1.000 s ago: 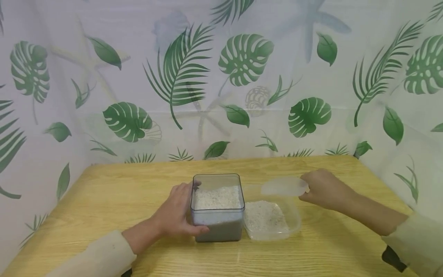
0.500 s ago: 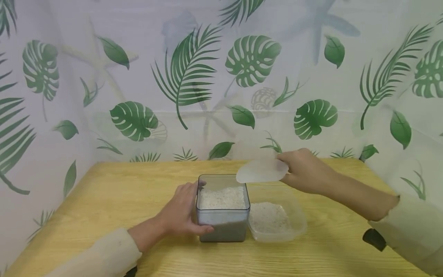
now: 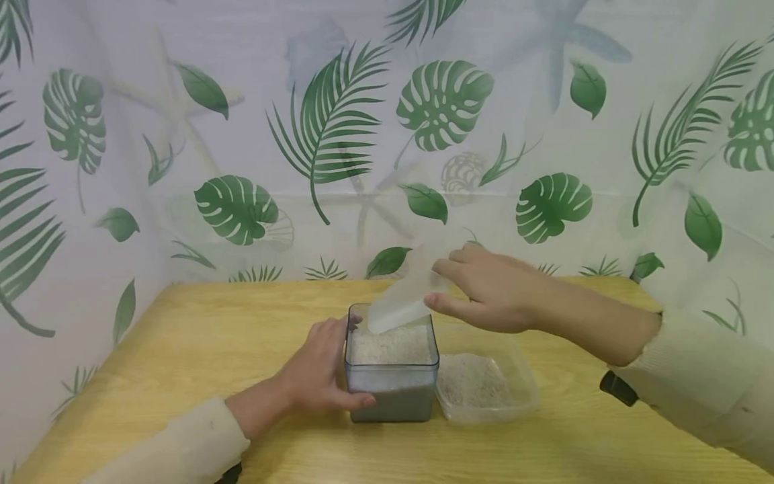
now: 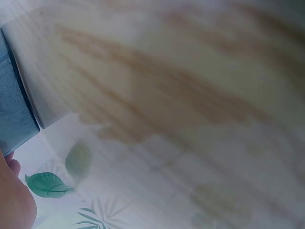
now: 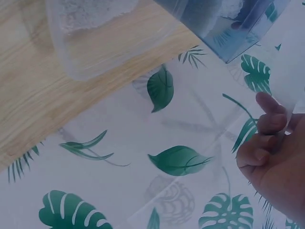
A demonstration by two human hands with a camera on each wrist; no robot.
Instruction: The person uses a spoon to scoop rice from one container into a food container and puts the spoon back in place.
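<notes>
Square box point(image 3: 392, 366): clear smoky-grey plastic, upright on the table, open top, filled well up with white grains. Left hand point(image 3: 320, 373) grips its left wall.

Scoop point(image 3: 402, 304): translucent white plastic, tilted with its mouth down, just over the box's rear rim. Right hand point(image 3: 484, 296) pinches its upper end.

Shallow tub point(image 3: 486, 386): clear plastic, rounded corners, touching the box's right side; thin layer of white grains inside.

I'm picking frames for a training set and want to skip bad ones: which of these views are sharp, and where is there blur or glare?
Head view: evenly lit and sharp; only the translucent scoop in the right hand is slightly smeared.
Left wrist view: badly blurred, the wooden table washed out and hazy.
Right wrist view: mostly sharp, dimmer, with the clear tub and fingers a little soft.
</notes>
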